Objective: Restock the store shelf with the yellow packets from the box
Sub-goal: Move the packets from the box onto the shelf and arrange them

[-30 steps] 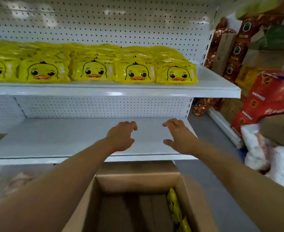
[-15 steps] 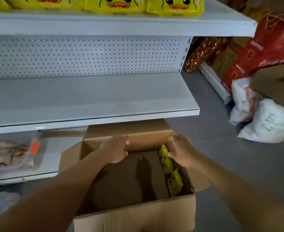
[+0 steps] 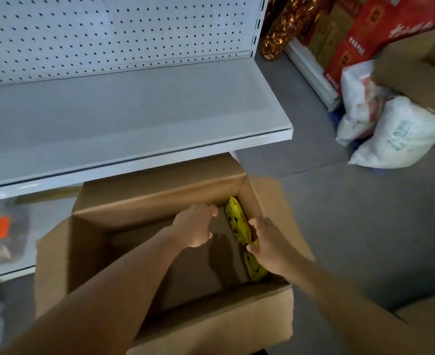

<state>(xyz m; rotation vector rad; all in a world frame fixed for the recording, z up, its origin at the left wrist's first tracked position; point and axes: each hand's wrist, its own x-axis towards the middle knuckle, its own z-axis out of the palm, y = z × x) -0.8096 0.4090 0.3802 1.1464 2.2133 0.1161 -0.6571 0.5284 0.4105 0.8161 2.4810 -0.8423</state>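
Hands both down inside the cardboard box (image 3: 211, 326), sitting on the grey floor (image 3: 364, 226) right under the front edge of the white shelf (image 3: 134, 119). Left hand (image 3: 194, 225) hovering over the middle of the box, fingers loosely curled, nothing in it, not touching the packets. Right hand (image 3: 267, 243) pressed up against the right wall of the box, fingers and thumb curling onto the yellow packets (image 3: 239, 224), though hard to tell how firm the grip is. Only a couple of packets visible, standing on edge along the right wall, one toward the far right corner and another (image 3: 256, 269) poking out just below the right hand. Bare cardboard bottom across the rest of the box, flaps folded open. Pegboard (image 3: 108, 34) running behind the shelf. Off past the right end of the shelf: red cartons (image 3: 380, 29), white sacks (image 3: 400, 134) on the floor, plus another brown box (image 3: 416, 70) on top of them. Clear bags (image 3: 1, 234) on the lower shelf at the left edge, contents too blurry to make out.
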